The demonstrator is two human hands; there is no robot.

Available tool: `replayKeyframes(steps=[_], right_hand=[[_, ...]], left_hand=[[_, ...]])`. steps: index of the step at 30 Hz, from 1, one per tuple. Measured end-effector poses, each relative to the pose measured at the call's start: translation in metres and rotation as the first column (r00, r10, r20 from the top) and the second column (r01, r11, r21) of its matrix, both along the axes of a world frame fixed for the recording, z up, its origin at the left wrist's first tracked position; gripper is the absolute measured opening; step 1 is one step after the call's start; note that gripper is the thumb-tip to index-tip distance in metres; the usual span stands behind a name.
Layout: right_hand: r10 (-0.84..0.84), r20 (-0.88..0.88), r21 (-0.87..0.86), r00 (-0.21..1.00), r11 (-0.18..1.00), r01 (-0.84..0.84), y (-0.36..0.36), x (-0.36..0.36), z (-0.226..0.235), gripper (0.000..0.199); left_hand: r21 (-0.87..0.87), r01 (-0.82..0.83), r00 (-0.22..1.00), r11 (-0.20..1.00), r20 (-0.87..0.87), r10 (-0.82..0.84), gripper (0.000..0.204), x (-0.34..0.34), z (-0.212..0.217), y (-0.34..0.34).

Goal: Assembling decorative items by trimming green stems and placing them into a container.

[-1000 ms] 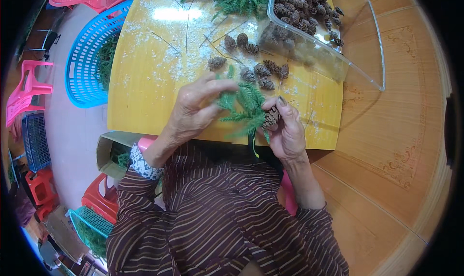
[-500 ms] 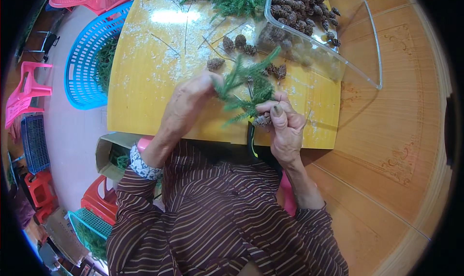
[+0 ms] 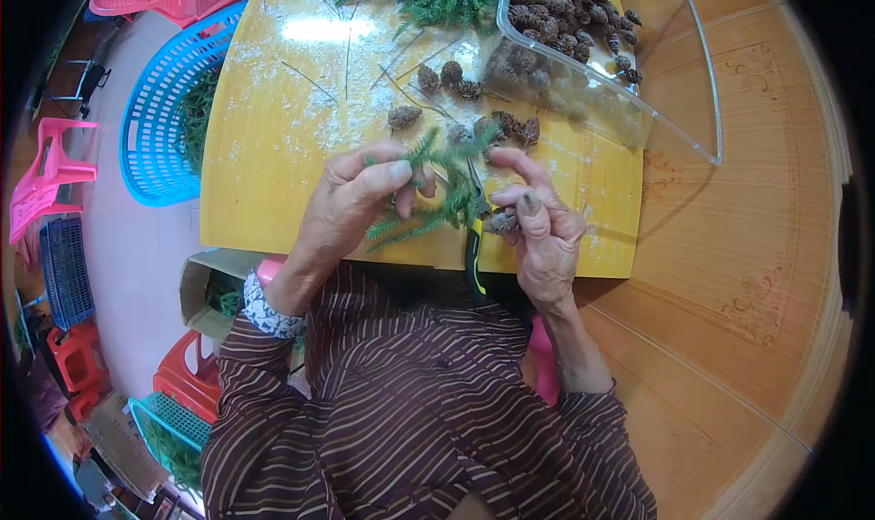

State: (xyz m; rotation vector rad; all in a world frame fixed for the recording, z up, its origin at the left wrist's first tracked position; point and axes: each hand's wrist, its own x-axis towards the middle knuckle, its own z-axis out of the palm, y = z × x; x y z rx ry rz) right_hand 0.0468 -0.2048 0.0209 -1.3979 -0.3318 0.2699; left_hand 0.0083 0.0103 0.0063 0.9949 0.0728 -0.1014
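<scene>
My left hand [image 3: 354,190] pinches a green artificial pine sprig [image 3: 441,167] between thumb and fingers, over the table's near edge. Its tips are slightly blurred and reach toward my other hand. In my right hand [image 3: 545,237] a brown pine cone [image 3: 500,220] is gripped by thumb and fingers, with the index finger lifted. Between the hands lie pliers with black-and-yellow handles [image 3: 473,260], pointing away from me and partly covered by the sprig. Several loose pine cones [image 3: 404,117] rest just beyond my hands.
A clear plastic box [image 3: 583,87] of pine cones stands at the far right of the yellow table [image 3: 264,183]. Green sprigs [image 3: 437,0] are heaped at the back, with thin wires and white flakes nearby. A blue basket [image 3: 146,146] is at the left.
The sprig has moved left and turned, drawing away from my right hand. My right index finger has lifted, and the pine cone stays in that hand. More of the pliers shows.
</scene>
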Motion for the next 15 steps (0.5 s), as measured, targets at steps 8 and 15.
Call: replayKeyframes(steps=[8, 15], right_hand=[[0.179, 0.057, -0.119, 0.982, 0.978, -0.172, -0.008, 0.002, -0.008, 0.027], [-0.013, 0.554, -0.295, 0.832, 0.932, 0.211, -0.001, -0.006, 0.003, 0.014]], left_hand=[[0.308, 0.167, 0.985, 0.937, -0.102, -0.141, 0.020, -0.003, 0.016, -0.006], [0.571, -0.321, 0.930, 0.756, 0.341, 0.137, 0.022, -0.001, 0.013, -0.003]])
